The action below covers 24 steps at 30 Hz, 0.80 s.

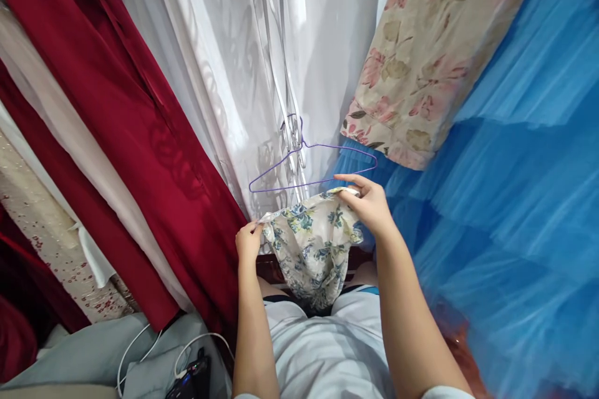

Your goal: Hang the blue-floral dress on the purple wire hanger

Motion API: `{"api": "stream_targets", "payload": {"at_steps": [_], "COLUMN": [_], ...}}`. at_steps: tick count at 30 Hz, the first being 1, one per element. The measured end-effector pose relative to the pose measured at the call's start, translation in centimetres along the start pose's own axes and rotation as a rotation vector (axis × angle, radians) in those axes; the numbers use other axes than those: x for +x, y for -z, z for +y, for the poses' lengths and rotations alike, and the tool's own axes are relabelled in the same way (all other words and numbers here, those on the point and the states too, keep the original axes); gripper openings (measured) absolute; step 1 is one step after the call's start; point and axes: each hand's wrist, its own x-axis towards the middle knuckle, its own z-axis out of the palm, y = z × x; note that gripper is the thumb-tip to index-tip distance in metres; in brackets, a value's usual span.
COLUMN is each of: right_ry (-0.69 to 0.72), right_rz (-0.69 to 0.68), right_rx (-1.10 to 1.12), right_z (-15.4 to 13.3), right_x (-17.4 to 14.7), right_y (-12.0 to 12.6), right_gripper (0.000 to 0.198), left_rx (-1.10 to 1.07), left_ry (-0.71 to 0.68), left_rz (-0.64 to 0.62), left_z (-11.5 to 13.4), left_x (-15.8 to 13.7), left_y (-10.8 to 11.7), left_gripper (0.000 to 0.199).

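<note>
A white garment with blue and yellow-green flowers (311, 243) hangs down in front of my lap, stretched between my two hands. My left hand (248, 242) pinches its upper left corner. At the upper right edge, my right hand (367, 202) grips the cloth between thumb and fingers, with the index finger reaching close to the hanger's lower bar. The purple hanger (313, 146) hangs just above the garment by its hook, among white straps (281, 68). Whether the garment touches the hanger I cannot tell.
Long red dresses (154, 137) and white fabric (322, 31) hang to the left and ahead. A cream floral garment (412, 68) and blue tiered tulle (524, 199) hang at right. At lower left, a black device (189, 380) with a white cable (201, 336) lies on grey-blue fabric.
</note>
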Motion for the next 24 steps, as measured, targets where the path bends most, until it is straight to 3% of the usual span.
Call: {"api": "stream_targets", "payload": {"at_steps": [3,5,9,12,16,20,24], "right_ry": [0.044,0.062,0.046,0.016,0.007,-0.004,0.003], "right_rz": [-0.061,-0.016,0.112,0.077,0.021,-0.025,0.024], "right_rx": [-0.145,-0.248,-0.336,-0.35,-0.35,-0.364,-0.384], "right_z": [0.3,1.7,5.7,7.6,8.1,7.6,6.9], "right_x": [1.5,2.9,4.8,4.9,4.4,3.7,2.9], "right_y": [-1.8,-2.7,-3.1,-3.0,-3.0,-2.7,-2.0], "right_gripper": [0.053,0.051,0.041,0.038,0.036,0.038,0.036], "left_rx": [0.129,0.132,0.066,-0.075,-0.134,-0.099,-0.144], "left_ry": [-0.054,-0.066,-0.14,-0.293,-0.412,-0.33,-0.233], "left_rz": [0.145,0.197,0.259,0.265,0.231,0.142,-0.016], "left_z": [-0.9,-0.7,1.5,3.8,6.7,8.2,7.0], "left_x": [0.7,1.8,5.2,7.8,10.6,12.8,13.0], "left_y": [-0.3,-0.2,-0.3,-0.7,-1.4,-1.3,0.2], "left_gripper": [0.026,0.033,0.037,0.035,0.031,0.028,0.021]}}
